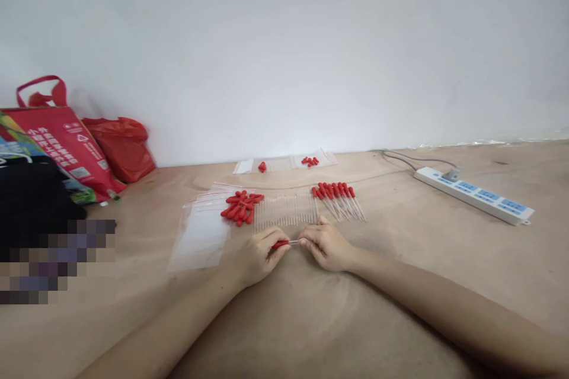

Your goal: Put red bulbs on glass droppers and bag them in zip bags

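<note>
Low over the wooden table, my left hand pinches a red rubber dropper bulb. My right hand grips a thin clear glass tube whose visible end meets the bulb; how deep it sits inside is hidden by the fingers. Just beyond my hands lies a row of clear glass tubes. A pile of loose red bulbs is left of that row. To its right, several droppers with red bulbs on their tubes lie side by side.
Clear zip bags lie left of the bulb pile. More bags with red bulbs rest by the wall. A white power strip with a plugged-in cord lies at right. A pink shopping bag and a red plastic bag stand at left.
</note>
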`<act>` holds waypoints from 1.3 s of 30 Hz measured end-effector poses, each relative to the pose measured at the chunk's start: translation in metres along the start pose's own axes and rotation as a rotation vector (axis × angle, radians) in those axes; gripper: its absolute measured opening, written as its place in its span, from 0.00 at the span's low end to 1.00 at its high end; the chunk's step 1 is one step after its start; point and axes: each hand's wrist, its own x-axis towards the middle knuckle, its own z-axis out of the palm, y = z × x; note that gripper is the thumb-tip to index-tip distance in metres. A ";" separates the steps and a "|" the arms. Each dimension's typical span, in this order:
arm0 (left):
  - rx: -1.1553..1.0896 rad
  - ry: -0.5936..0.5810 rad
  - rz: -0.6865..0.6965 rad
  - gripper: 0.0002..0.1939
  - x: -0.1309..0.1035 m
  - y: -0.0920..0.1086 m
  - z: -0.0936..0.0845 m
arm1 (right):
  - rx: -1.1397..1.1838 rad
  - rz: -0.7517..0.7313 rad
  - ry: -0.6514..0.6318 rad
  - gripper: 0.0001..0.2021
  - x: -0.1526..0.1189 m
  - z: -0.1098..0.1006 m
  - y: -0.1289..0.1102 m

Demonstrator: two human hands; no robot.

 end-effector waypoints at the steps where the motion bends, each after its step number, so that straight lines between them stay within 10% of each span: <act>1: 0.003 0.008 0.007 0.05 0.001 -0.001 0.000 | -0.005 0.001 -0.006 0.11 0.001 -0.001 0.000; 11: 0.082 0.142 -0.073 0.11 -0.001 -0.017 0.003 | -0.237 0.075 -0.041 0.08 0.009 -0.024 -0.002; 21: 0.148 0.057 -0.239 0.07 0.000 -0.020 0.002 | -0.269 0.899 0.219 0.12 0.022 -0.043 0.063; 39: 0.161 0.047 -0.195 0.03 0.001 -0.020 0.001 | -0.429 0.815 0.136 0.13 0.040 -0.020 0.054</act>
